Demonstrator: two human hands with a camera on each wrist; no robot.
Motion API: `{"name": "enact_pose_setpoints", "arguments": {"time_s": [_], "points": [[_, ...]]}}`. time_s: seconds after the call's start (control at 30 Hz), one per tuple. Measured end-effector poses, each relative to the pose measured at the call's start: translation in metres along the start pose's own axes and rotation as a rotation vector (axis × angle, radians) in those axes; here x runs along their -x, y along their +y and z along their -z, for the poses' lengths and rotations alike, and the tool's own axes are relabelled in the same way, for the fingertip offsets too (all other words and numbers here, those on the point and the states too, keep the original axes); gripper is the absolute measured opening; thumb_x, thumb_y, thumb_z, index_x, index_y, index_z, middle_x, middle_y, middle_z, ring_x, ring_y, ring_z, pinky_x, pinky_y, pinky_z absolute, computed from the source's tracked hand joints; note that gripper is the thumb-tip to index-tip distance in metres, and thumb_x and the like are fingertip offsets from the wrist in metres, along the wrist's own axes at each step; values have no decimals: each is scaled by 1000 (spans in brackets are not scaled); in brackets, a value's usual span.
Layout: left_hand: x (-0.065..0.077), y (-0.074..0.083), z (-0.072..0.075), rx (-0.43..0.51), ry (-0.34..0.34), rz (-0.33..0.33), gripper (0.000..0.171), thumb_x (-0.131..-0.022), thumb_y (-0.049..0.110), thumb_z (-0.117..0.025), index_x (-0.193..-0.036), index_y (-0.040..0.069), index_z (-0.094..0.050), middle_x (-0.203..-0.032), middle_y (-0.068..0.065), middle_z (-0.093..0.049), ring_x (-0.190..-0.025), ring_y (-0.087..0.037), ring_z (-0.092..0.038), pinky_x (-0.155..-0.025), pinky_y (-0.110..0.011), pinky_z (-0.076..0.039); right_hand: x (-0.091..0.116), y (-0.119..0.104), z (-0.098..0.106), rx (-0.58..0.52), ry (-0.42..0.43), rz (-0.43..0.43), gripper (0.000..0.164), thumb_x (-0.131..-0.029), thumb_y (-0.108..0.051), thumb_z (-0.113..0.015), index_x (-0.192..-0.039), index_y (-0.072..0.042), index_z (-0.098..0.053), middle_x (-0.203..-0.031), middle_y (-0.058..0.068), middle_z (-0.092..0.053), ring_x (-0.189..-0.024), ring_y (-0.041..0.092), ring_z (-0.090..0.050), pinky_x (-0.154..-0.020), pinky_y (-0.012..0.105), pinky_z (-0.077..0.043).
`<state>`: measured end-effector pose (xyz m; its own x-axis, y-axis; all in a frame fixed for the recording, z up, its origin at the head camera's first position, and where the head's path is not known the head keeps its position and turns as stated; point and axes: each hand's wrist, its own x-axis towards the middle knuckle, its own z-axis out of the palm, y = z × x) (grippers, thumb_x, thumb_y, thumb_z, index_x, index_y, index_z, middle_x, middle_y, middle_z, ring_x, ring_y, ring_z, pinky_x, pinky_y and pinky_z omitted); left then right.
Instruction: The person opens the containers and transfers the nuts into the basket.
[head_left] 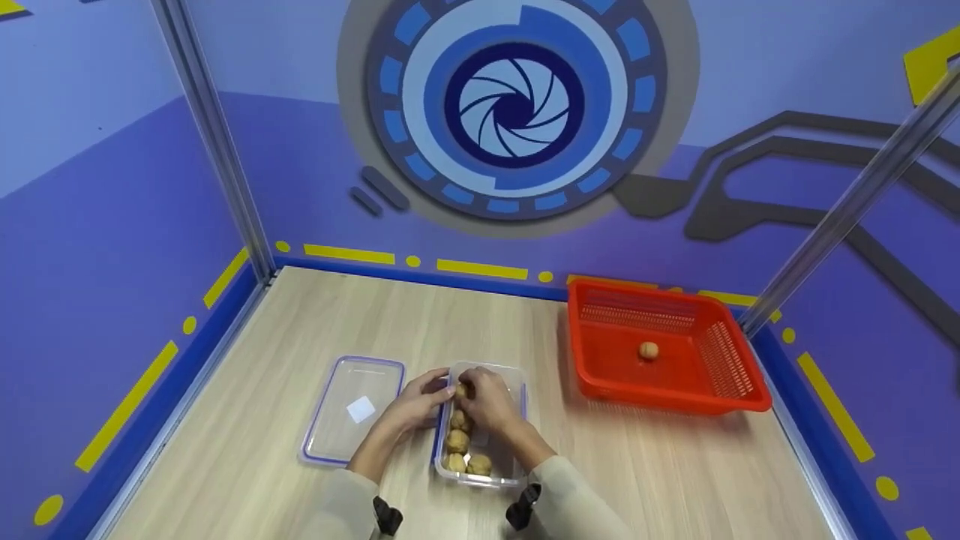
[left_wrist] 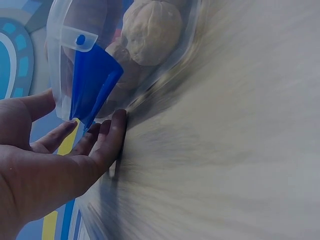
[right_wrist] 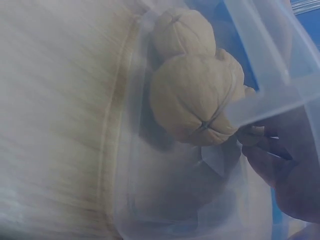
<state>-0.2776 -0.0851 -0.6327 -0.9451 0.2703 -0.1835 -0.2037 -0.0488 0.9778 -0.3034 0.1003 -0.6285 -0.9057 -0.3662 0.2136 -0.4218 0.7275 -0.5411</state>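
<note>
A clear plastic food container (head_left: 517, 476) with blue side latches stands on the table, with several walnuts (head_left: 457, 441) along its left side and near end. Inside it, my right hand (head_left: 491, 401) pinches a walnut (head_left: 462, 391) near the far left corner. My left hand (head_left: 412, 405) touches the container's left side, thumb at the rim. In the left wrist view its fingers (left_wrist: 112, 137) extend loosely beneath the hanging blue latch (left_wrist: 95, 80). The right wrist view shows walnuts (right_wrist: 195, 97) through the wall; the right fingertips are partly hidden.
A clear lid (head_left: 337, 420) with a blue seal lies left of the container. At the back right, a red plastic basket (head_left: 667, 394) holds one walnut (head_left: 649, 350). Printed panels and metal posts enclose the wooden table (head_left: 247, 450).
</note>
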Motion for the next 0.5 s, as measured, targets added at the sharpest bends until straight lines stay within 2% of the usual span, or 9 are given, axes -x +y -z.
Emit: {"name": "enact_pose_setpoints", "arguments": {"time_s": [0.3,0.5], "points": [[0,-1,1,8,5,-13,58,-106,15,-66,-155,-5,-44,-149,-31,-50,-124,-34,-60,-97,-47,-57,0,-4,10,-1,0,54,24,-90,-4,-80,-113,1,-75,-97,8,-70,-85,18,-64,-77,34,-58],[1,0,2,-20,0,13,62,-107,21,-66,-159,-1,-40,-157,-32,-43,-135,-41,-54,-102,-52,-55,0,-6,32,-29,-3,165,23,-90,-3,-81,-111,4,-74,-96,10,-69,-86,24,-67,-75,33,-58]]}}
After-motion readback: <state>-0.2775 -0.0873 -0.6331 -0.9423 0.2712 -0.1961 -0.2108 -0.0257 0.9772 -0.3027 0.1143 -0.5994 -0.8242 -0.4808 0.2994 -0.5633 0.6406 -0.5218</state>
